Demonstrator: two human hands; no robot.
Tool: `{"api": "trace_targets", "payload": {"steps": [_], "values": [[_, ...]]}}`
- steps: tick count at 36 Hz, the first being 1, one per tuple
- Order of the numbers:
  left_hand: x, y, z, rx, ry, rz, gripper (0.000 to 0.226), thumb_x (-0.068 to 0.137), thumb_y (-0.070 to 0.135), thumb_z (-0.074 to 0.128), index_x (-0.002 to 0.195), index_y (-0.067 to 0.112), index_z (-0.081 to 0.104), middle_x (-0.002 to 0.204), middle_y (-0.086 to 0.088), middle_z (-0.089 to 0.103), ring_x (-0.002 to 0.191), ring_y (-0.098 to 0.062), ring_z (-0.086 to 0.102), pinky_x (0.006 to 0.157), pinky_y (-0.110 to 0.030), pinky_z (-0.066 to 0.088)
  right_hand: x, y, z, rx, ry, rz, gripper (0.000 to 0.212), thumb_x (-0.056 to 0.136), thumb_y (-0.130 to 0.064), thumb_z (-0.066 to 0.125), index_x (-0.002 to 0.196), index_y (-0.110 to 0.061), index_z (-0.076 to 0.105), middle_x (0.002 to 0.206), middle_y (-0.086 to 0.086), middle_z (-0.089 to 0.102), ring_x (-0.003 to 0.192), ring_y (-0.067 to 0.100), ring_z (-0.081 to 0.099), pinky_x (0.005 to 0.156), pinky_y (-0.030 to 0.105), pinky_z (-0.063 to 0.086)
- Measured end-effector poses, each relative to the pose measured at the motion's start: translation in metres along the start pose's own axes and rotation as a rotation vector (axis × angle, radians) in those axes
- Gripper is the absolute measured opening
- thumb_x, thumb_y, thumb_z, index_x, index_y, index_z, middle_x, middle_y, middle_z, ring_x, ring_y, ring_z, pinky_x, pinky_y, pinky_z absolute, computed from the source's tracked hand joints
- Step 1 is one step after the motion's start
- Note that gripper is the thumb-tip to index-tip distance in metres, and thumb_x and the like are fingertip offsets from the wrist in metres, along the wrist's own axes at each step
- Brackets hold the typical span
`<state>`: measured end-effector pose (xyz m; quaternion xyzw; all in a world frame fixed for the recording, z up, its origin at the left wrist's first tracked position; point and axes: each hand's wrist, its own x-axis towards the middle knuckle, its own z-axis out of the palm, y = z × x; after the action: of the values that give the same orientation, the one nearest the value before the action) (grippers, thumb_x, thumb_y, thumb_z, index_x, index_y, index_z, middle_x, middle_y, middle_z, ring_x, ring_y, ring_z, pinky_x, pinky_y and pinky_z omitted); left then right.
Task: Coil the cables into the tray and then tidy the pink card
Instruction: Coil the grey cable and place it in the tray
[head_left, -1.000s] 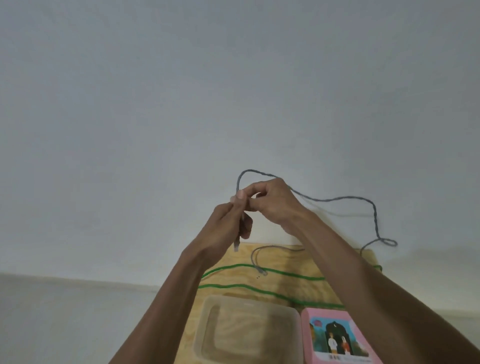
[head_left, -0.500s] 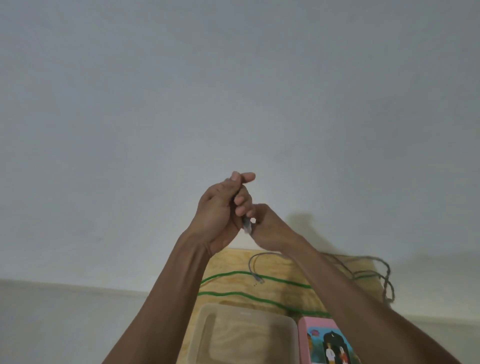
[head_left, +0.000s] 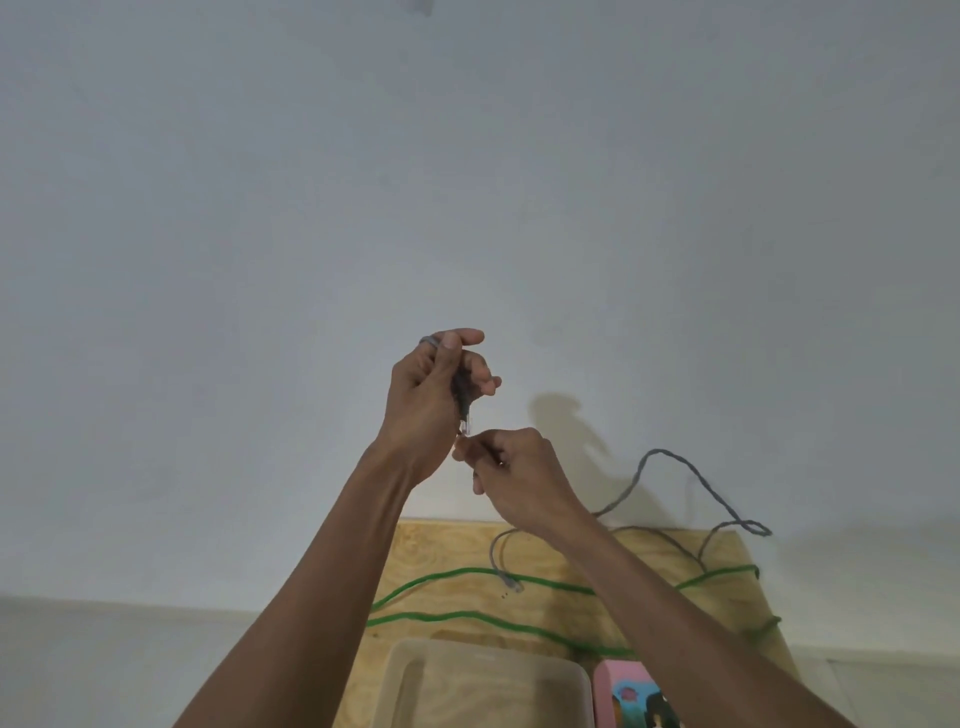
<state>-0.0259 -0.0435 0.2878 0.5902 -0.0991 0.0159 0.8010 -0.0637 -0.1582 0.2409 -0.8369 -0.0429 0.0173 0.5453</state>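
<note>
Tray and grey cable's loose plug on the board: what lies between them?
In the head view, two runs of the green cable cross the board between the tray and the grey cable plug.

The light is soft and rather dim. Right of the fingers (head_left: 470, 338) a grey shadow (head_left: 566, 423) falls on the wall (head_left: 467, 182). Edges bend slightly; the focus is a little soft.

Open air above and left of both raised hands. Below, green cable (head_left: 483, 618) and grey cable (head_left: 696, 478) strung across the wooden board (head_left: 441, 545); clear tray (head_left: 488, 670) seemingly unfilled.
</note>
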Motion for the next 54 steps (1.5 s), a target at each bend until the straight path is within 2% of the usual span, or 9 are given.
{"api": "trace_targets", "payload": {"steps": [4, 18, 25, 30, 36, 41, 48, 51, 54], "values": [[0.000, -0.003, 0.001, 0.058, -0.013, 0.055, 0.028, 0.109, 0.022, 0.040, 0.108, 0.006, 0.063, 0.077, -0.008, 0.065, 0.074, -0.024, 0.066, 0.088, -0.041, 0.054, -0.001, -0.004, 0.000, -0.088, 0.069, 0.029, 0.030, 0.094, -0.047, 0.059, 0.086, -0.024, 0.076, 0.061, 0.002, 0.070, 0.062, 0.021, 0.064, 0.068, 0.039, 0.055], [-0.010, -0.003, 0.006, 0.386, -0.157, 0.185, 0.026, 0.109, 0.012, 0.041, 0.106, 0.000, 0.063, 0.091, -0.018, 0.074, 0.087, -0.021, 0.071, 0.066, -0.024, 0.052, 0.005, -0.026, -0.010, 0.266, 0.170, 0.234, 0.043, 0.093, -0.036, 0.064, 0.053, -0.020, 0.063, 0.047, -0.007, 0.054, 0.043, 0.009, 0.042, 0.048, 0.026, 0.033], [-0.003, -0.007, -0.007, 0.613, -0.062, 0.220, 0.023, 0.107, 0.012, 0.046, 0.101, 0.002, 0.066, 0.081, -0.006, 0.071, 0.072, -0.008, 0.068, 0.063, -0.014, 0.049, 0.001, -0.029, -0.023, -0.114, -0.008, -0.031, 0.019, 0.091, -0.021, 0.057, 0.082, -0.017, 0.073, 0.074, 0.007, 0.072, 0.071, 0.027, 0.068, 0.064, 0.034, 0.054], [-0.008, -0.010, -0.012, 0.969, -0.140, 0.113, 0.033, 0.108, 0.021, 0.041, 0.082, 0.007, 0.054, 0.074, 0.005, 0.062, 0.062, -0.013, 0.058, 0.064, -0.021, 0.048, 0.006, -0.046, -0.056, -0.477, -0.094, -0.159, 0.016, 0.080, -0.029, 0.057, 0.082, -0.030, 0.073, 0.073, -0.012, 0.073, 0.067, 0.007, 0.065, 0.073, 0.037, 0.059], [-0.022, -0.001, -0.004, 0.704, -0.281, -0.183, 0.074, 0.104, 0.061, 0.017, 0.079, 0.007, 0.061, 0.052, 0.000, 0.053, 0.054, -0.016, 0.051, 0.066, -0.033, 0.049, 0.024, -0.065, -0.092, -0.390, -0.178, -0.329, 0.019, 0.069, -0.029, 0.089, 0.077, -0.021, 0.075, 0.073, -0.006, 0.073, 0.062, 0.008, 0.064, 0.061, 0.031, 0.054], [-0.031, 0.012, 0.007, 0.111, -0.407, -0.447, 0.065, 0.103, 0.060, 0.025, 0.076, 0.010, 0.056, 0.056, -0.007, 0.038, 0.049, -0.020, 0.036, 0.059, -0.030, 0.043, 0.042, -0.052, -0.099, 0.031, -0.172, -0.362, 0.025, 0.063, -0.011, 0.092, 0.079, -0.005, 0.073, 0.075, 0.008, 0.071, 0.069, 0.011, 0.064, 0.067, 0.025, 0.050], [-0.030, 0.015, 0.020, -0.195, -0.434, -0.260, 0.027, 0.104, 0.025, 0.043, 0.085, 0.011, 0.056, 0.064, -0.004, 0.047, 0.054, -0.016, 0.045, 0.068, -0.032, 0.047, 0.032, -0.016, -0.071, 0.556, -0.226, -0.178, 0.025, 0.095, -0.020, 0.061, 0.074, -0.021, 0.075, 0.060, -0.002, 0.069, 0.054, 0.013, 0.066, 0.061, 0.028, 0.051], [-0.024, 0.021, 0.025, -0.225, -0.358, -0.195, 0.028, 0.108, 0.019, 0.040, 0.090, 0.008, 0.059, 0.066, -0.003, 0.050, 0.056, -0.015, 0.047, 0.063, -0.028, 0.049, 0.014, 0.002, -0.047, 0.442, -0.188, -0.114, 0.050, 0.098, -0.005, 0.054, 0.057, -0.028, 0.072, 0.054, -0.010, 0.062, 0.053, 0.012, 0.056, 0.055, 0.029, 0.047], [-0.012, 0.028, 0.024, -0.027, -0.266, -0.080, 0.027, 0.108, 0.018, 0.041, 0.095, 0.008, 0.062, 0.069, -0.002, 0.056, 0.059, -0.016, 0.049, 0.065, -0.028, 0.048, 0.002, 0.011, -0.029, 0.361, -0.167, -0.074, 0.028, 0.100, -0.023, 0.058, 0.079, -0.014, 0.072, 0.062, 0.000, 0.059, 0.051, 0.014, 0.045, 0.053, 0.032, 0.042]]}}
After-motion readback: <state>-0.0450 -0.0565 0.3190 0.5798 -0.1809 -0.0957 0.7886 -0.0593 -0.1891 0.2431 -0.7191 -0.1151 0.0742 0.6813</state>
